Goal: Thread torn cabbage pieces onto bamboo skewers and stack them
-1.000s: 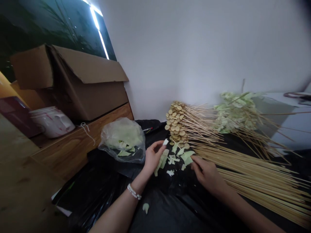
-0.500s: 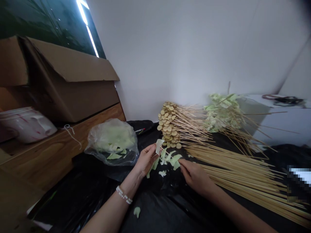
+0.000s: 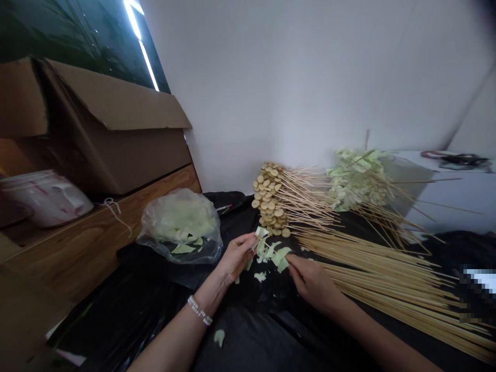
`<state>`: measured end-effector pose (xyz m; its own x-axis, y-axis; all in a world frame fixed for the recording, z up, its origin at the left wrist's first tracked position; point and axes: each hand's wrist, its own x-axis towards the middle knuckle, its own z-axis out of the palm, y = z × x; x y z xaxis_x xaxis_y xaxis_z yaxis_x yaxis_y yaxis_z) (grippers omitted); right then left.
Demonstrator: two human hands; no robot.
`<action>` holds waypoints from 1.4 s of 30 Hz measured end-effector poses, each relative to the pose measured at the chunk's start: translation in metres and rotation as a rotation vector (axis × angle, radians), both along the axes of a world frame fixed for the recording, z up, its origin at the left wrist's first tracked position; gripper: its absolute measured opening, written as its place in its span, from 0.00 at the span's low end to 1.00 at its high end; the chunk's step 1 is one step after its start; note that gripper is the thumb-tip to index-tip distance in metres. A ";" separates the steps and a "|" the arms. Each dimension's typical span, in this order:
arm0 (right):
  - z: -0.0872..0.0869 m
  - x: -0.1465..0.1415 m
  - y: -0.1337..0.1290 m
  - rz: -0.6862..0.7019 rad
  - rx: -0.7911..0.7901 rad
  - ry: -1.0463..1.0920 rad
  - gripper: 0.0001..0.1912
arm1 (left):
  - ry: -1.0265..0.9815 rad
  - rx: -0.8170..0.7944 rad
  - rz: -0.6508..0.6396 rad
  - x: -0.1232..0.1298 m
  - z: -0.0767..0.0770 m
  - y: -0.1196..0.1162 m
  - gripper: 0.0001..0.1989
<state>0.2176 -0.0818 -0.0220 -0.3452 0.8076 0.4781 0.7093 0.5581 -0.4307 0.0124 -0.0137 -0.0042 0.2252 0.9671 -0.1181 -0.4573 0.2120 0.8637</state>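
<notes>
My left hand [image 3: 237, 257], with a beaded bracelet at the wrist, pinches a pale green cabbage leaf piece [image 3: 261, 232] at the tip of a thin skewer. Several cabbage pieces [image 3: 281, 257] are threaded along that skewer. My right hand [image 3: 309, 275] is closed at the skewer's other end, its fingers against the last leaf; the skewer inside that hand is hidden. Below and between the hands, a loose cabbage scrap [image 3: 260, 277] lies on the black plastic sheet [image 3: 256, 330]. Behind them are stacked skewers of round yellowish slices [image 3: 267, 196].
A clear plastic bag [image 3: 180, 222] of cabbage lies to the left. Bare skewers [image 3: 387, 279] spread on the right, with finished-looking cabbage skewers [image 3: 360, 181] piled behind. A cardboard box [image 3: 120, 155] and a white container [image 3: 46, 199] stand on the wooden ledge [image 3: 112, 237].
My left hand has moved slightly right, bringing its cabbage piece closer to the leaves on the skewer. My right hand has stayed nearly still.
</notes>
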 end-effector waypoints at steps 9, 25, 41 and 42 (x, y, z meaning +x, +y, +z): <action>0.004 0.008 0.004 -0.043 -0.002 0.114 0.12 | 0.337 0.275 0.068 0.001 -0.005 0.002 0.19; 0.002 0.010 0.006 -0.093 0.024 0.124 0.13 | 1.268 0.945 0.060 -0.008 -0.011 0.003 0.14; 0.000 0.010 0.006 -0.090 0.044 0.097 0.13 | 1.419 0.739 0.188 -0.014 -0.007 0.003 0.22; 0.000 0.010 0.006 -0.089 0.041 0.098 0.13 | 1.342 0.748 0.231 -0.013 -0.007 0.004 0.21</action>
<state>0.2276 -0.0758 -0.0217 -0.2232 0.8120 0.5392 0.7120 0.5137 -0.4788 -0.0009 -0.0096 -0.0109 0.1964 0.8933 0.4042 0.7498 -0.4025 0.5252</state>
